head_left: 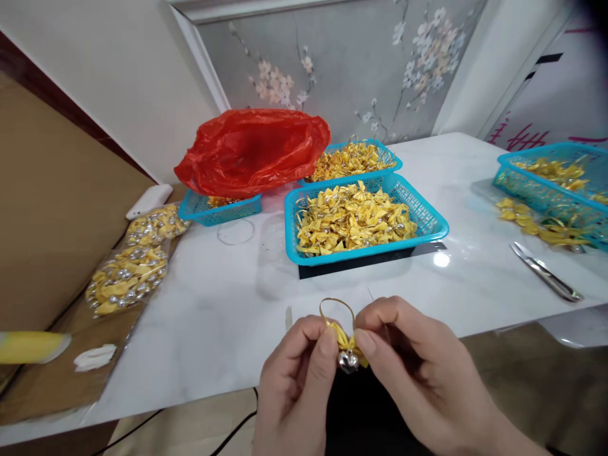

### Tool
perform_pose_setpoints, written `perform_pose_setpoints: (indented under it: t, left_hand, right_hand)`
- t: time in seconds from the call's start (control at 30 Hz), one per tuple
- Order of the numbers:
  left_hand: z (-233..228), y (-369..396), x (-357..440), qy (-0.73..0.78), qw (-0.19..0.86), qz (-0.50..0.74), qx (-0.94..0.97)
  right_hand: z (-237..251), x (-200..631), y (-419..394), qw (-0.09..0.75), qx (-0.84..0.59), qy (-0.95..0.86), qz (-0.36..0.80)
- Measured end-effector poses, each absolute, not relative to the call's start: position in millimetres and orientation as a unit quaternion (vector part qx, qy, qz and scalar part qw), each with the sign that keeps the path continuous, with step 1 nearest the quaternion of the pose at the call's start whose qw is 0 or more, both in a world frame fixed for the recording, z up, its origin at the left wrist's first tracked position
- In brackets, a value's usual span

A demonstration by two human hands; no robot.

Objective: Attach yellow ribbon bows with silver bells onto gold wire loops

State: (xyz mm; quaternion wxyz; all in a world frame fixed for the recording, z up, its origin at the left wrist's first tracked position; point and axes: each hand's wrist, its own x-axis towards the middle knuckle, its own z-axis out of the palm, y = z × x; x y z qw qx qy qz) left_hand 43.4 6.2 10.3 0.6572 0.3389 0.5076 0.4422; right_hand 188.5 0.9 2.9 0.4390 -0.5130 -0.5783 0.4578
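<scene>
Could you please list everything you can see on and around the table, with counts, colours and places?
bow with bell: one, yellow with silver bell, pinched between both hands
baskets: four, turquoise, holding yellow bows; three mid-table, one far right
plastic bag: one, red, over the left basket
clear packets: two, yellow bows with silver bells, left edge
snips: one, silver, right side
loose bows: a few, yellow, beside the right basket
table: one, white
left hand: grip shut on the bow
right hand: grip shut on the bow
</scene>
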Motion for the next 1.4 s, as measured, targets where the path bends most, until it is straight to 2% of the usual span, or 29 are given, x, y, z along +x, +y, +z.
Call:
perform_pose_setpoints:
  t: [0.17,0.37,0.53,0.7,0.8,1.07,1.2,1.4]
  left_hand:
    - [11.9,6.1,37.7,0.515,0.603,0.481,0.374]
    - [17.4,7.9,40.9,0.523,0.524,0.502,0.447]
    - [14.9,11.5,39.5,0.526,0.608,0.457,0.382]
    - [10.2,17.6,32.8,0.469,0.704,0.433,0.311]
    - [6.2,17.7,33.1,0.481,0.696,0.432,0.312]
    - [7.4,8.9,42.7,0.523,0.595,0.494,0.359]
    - [9.4,12.8,40.3,0.531,0.593,0.482,0.367]
    - [3.2,18.2,26.7,0.514,0.637,0.424,0.389]
  right_hand:
    - [2.0,187.6,2.9,0.466,-0.483,-0.565,0.480]
    - [-2.4,187.0,4.4,0.456,-0.492,-0.574,0.471]
    - [-4.1,184.8,4.8,0.477,-0.502,-0.556,0.460]
    - [-5.1,181.6,3.6,0.484,-0.486,-0.514,0.515]
    - [-7.6,179.8,2.7,0.487,-0.494,-0.497,0.521]
    - [-14.3,181.4,7.0,0.471,-0.519,-0.561,0.440]
    - [-7.1,177.8,8.4,0.462,-0.544,-0.520,0.469]
    - [5.8,173.0,9.4,0.451,-0.556,-0.398,0.574]
